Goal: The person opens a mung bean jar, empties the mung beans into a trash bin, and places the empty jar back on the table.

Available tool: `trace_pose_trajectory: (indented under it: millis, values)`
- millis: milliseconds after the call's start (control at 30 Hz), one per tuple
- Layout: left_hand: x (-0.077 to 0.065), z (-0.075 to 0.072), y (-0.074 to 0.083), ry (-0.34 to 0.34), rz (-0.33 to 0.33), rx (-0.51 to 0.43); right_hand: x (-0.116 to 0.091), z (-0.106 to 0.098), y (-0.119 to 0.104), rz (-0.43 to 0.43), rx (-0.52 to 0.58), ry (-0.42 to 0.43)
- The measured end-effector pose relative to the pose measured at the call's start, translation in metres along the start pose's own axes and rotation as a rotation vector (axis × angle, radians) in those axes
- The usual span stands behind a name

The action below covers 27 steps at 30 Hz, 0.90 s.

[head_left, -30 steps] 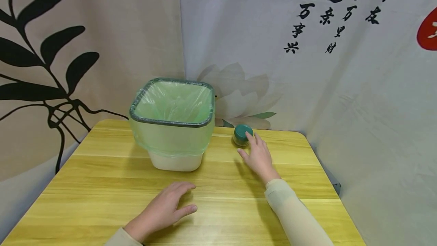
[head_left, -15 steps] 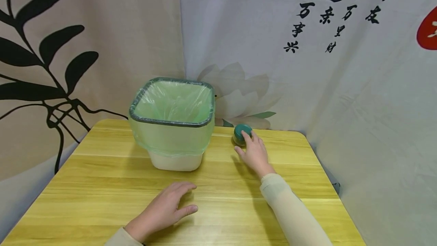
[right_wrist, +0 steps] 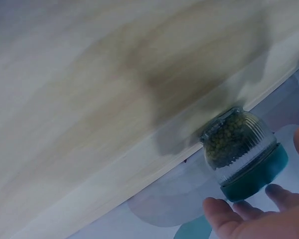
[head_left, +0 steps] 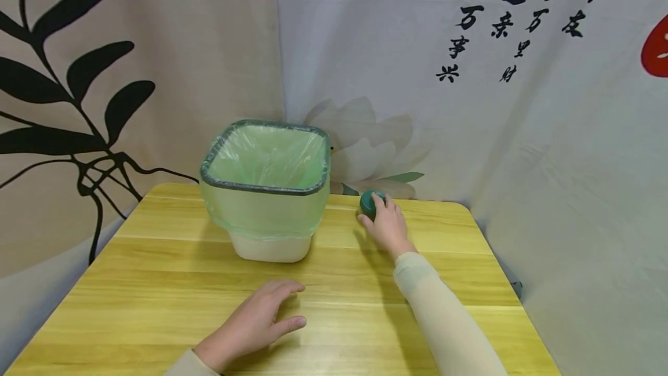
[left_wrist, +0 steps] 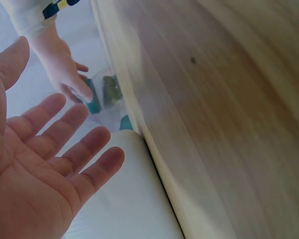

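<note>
A ribbed clear glass jar point(right_wrist: 234, 142) stands on the wooden table near its back edge. Its lid point(head_left: 368, 204) is dark green, and small greenish-brown grains fill the lower part. My right hand point(head_left: 388, 226) is over the jar from the right, fingertips at the lid and thumb near its front side. In the right wrist view those fingertips point(right_wrist: 276, 191) come right up to the lid, spread rather than closed round it. My left hand point(head_left: 256, 319) hovers low over the table's front, holding nothing. In the left wrist view its palm and loosely bent fingers point(left_wrist: 92, 149) show.
Left of the jar stands a white bin point(head_left: 271, 248) with a dark rim point(head_left: 261, 188), lined with a pale green plastic bag point(head_left: 266, 213). Printed fabric hangings point(head_left: 360, 45) rise behind the wooden table point(head_left: 172, 283).
My right hand has moved slightly left and farther over the jar's lid, hiding more of it. My left hand holds nearly the same place; the whole head view has shifted a little.
</note>
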<state>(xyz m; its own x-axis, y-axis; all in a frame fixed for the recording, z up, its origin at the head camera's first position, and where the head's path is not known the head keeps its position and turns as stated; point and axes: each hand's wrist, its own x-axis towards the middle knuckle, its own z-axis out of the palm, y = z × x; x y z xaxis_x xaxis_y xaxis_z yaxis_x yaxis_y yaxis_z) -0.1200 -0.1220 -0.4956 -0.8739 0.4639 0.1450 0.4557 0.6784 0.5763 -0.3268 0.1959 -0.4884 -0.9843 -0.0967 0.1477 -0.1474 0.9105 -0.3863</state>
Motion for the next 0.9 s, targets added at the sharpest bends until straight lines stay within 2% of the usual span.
trace_pose_trajectory:
  millis: [467, 900]
  values:
    - [-0.001, 0.000, 0.001, -0.009, -0.004, -0.014, 0.021, -0.002, -0.005, 0.076, 0.009, -0.030]
    - [-0.001, 0.004, 0.003, -0.002, 0.016, -0.015, 0.030, -0.001, -0.007, 0.107, -0.047, -0.067]
